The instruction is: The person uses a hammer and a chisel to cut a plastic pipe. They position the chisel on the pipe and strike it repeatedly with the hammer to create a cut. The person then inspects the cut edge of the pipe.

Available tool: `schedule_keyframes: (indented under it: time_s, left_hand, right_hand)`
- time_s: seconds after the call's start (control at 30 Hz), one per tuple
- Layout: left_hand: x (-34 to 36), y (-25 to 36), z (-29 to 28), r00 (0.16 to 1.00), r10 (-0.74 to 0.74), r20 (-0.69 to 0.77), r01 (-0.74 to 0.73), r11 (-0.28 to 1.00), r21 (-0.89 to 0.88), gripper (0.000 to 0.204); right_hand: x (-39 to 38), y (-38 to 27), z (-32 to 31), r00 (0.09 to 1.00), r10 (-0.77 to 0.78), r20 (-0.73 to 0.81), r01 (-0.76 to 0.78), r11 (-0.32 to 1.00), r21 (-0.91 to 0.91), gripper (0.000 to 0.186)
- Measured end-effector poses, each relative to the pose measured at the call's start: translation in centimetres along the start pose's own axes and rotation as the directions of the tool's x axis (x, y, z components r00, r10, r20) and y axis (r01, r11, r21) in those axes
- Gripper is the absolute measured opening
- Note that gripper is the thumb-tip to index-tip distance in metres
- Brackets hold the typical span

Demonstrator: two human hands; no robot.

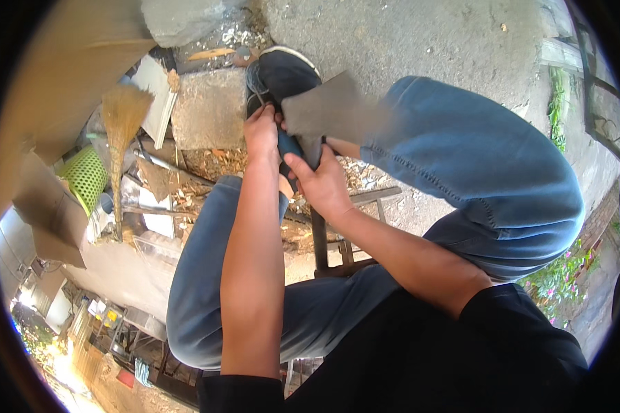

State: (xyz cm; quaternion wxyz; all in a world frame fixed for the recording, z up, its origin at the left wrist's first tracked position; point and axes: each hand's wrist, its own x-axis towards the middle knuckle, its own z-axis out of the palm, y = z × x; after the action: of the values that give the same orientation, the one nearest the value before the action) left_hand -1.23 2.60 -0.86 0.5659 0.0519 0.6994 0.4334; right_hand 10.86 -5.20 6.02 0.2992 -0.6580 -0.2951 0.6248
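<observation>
My right hand [322, 180] is wrapped round the grey handle of a cleaver-like tool. Its broad, dull grey blade [324, 107] points away and to the right, blurred at the far edge. Just left of it, my left hand [261, 132] is closed in a pinch beside a black shoe [286, 72] with a pale sole rim. Thin greyish strands [255, 79] show at the shoe's left side, near those fingertips. What the left fingers grip is too small to make out. Something dark blue [288, 144] lies between the two hands, partly covered.
My jeans-clad legs [475, 144] frame the work on both sides. A concrete block [209, 110] stands left of the shoe, with wood chips [217, 164] scattered below it. Farther left are a straw broom [122, 124] and a green perforated basket [85, 175]. A dark metal frame [319, 241] stands below my hands.
</observation>
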Motion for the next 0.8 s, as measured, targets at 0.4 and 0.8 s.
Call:
schedule_keyframes:
  time_s: [0.4,0.8]
  left_hand:
    - [-0.6,2.4,2.2,0.961,-0.275,-0.030,0.247,0.902,-0.353,0.012]
    - [-0.6,2.6,2.7,0.949,-0.311,-0.046,0.270,0.882,-0.386,0.008]
  right_hand:
    - [0.2,-6.7,-0.9,0.989,0.150,0.015,-0.148,0.950,0.277,0.032]
    - [0.7,-7.3,-1.5,0.970,0.230,0.081,-0.243,0.908,0.341,0.032]
